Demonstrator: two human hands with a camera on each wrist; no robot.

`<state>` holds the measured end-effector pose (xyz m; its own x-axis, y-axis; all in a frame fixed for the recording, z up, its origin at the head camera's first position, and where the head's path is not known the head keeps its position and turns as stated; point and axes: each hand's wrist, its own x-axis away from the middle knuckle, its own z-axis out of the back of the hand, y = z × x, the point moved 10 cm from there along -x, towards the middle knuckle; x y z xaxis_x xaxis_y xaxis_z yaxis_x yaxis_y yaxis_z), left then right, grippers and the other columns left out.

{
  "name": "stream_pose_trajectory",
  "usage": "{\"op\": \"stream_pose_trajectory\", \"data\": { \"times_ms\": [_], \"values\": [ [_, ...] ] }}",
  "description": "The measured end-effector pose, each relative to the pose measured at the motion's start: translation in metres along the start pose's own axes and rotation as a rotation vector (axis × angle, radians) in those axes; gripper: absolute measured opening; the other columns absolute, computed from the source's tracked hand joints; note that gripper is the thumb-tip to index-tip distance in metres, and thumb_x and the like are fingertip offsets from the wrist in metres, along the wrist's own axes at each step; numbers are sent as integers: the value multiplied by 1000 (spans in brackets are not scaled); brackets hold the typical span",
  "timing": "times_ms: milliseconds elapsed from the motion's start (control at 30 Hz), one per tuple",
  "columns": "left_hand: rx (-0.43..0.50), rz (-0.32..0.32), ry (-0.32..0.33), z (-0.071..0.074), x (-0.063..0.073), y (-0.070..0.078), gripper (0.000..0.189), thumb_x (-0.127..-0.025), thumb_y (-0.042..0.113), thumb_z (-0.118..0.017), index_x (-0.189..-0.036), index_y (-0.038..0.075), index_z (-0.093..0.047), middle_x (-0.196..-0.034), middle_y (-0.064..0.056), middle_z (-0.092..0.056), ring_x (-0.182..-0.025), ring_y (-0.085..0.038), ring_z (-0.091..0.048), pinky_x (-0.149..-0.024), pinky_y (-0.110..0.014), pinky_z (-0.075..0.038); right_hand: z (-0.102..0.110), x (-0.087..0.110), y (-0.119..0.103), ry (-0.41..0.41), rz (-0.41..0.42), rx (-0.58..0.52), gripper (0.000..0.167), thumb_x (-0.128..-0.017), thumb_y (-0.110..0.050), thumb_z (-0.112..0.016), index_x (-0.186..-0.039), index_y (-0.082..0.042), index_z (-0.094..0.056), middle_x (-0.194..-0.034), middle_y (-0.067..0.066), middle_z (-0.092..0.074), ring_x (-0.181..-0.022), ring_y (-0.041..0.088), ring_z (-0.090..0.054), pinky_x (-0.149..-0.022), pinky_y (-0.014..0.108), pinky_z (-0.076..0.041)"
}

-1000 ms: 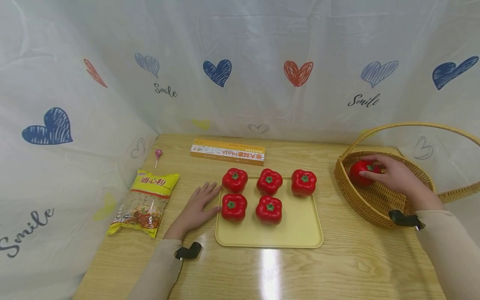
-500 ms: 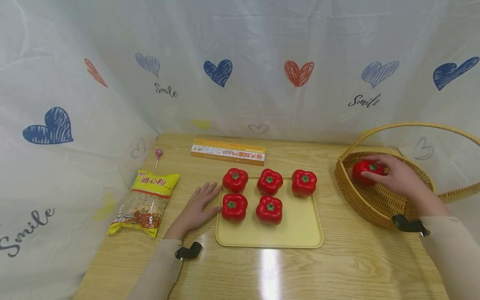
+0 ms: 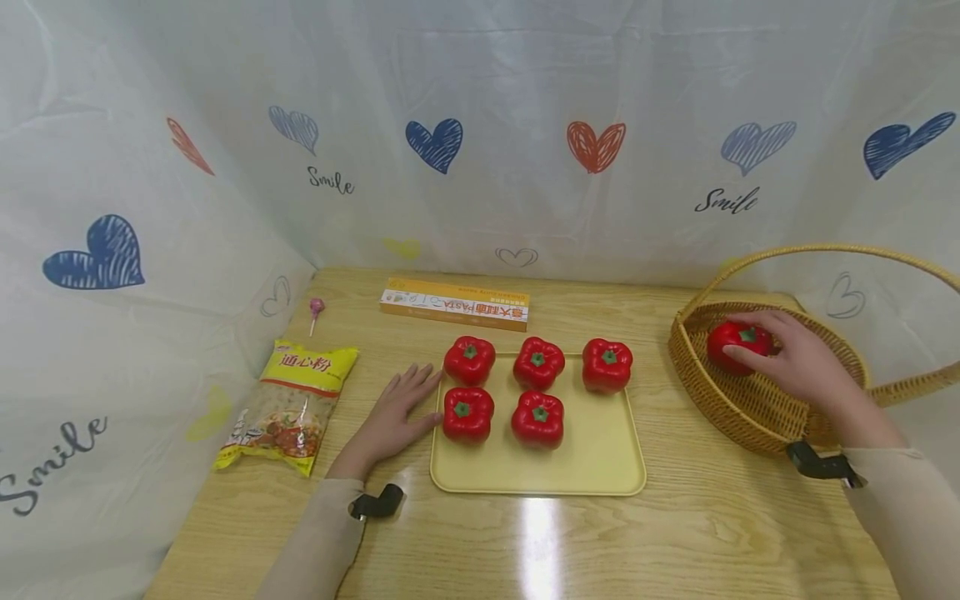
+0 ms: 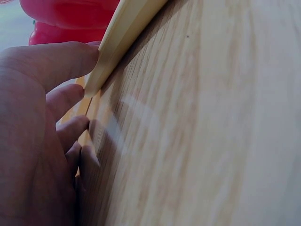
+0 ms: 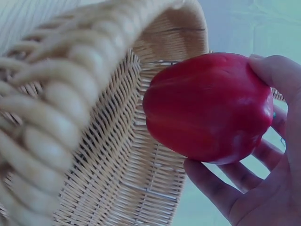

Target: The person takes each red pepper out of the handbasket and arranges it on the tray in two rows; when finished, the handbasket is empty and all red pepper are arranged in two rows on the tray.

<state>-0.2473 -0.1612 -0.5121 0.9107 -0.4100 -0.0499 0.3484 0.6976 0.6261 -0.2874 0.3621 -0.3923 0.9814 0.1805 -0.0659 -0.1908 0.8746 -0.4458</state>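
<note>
My right hand point(image 3: 804, 358) grips a red bell pepper point(image 3: 729, 350) with a green stem, inside the wicker basket point(image 3: 708, 406) at the right. In the right wrist view, the thumb and fingers are curled about one end of the pepper point(image 5: 207, 106), with woven basket wall point(image 5: 155, 174) behind it. My left hand point(image 3: 392, 423) lies on the table, fingers spread and relaxed, at the left edge of the pale yellow tray point(image 3: 596, 462). Seen from the left wrist, the thumb touches the tray's rim point(image 4: 110, 54). Several red bell peppers point(image 3: 538, 419) stand on the tray, stems up.
A long pasta box point(image 3: 454, 304) lies behind the tray. To the left are a yellow bag of macaroni point(image 3: 288, 408) and a pink lollipop point(image 3: 317, 308). The basket's tall handle point(image 3: 832, 247) arches over its opening. A white curtain point(image 3: 517, 83) printed with hearts borders the table.
My right hand has shifted slightly to the right inside the basket, with the bell pepper in its grip. The left hand and the peppers on the tray have stayed where they were.
</note>
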Motion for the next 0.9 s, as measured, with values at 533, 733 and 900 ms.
{"op": "stream_pose_trajectory", "data": {
  "times_ms": [533, 733, 900],
  "values": [
    [-3, -1, 5, 0, 0, -1, 70, -97, 44, -64, -158, 18, -41, -165, -11, -31, -155, -34, -15, -126, -52, -5, 0, 15, -13, 53, 11, -26, 53, -96, -30, -72, -139, -4, -56, -139, 30, -45, -110, 55, -51, -82, 78, -43],
    [-2, 3, 4, 0, 0, -2, 70, -97, 44, -64, -158, 19, -40, -165, -11, -31, -155, -34, -14, -126, -51, -4, 2, 17, -19, 72, 19, -23, 51, -96, -29, -72, -138, -4, -57, -140, 29, -46, -112, 55, -49, -84, 79, -42],
    [-4, -1, 5, -1, 0, -2, 70, -97, 44, -64, -158, 19, -40, -165, -11, -31, -155, -34, -15, -126, -52, -5, 5, 21, -25, 91, 32, -36, 50, -96, -27, -73, -138, -4, -58, -140, 28, -46, -114, 54, -48, -84, 79, -42]
  ]
}}
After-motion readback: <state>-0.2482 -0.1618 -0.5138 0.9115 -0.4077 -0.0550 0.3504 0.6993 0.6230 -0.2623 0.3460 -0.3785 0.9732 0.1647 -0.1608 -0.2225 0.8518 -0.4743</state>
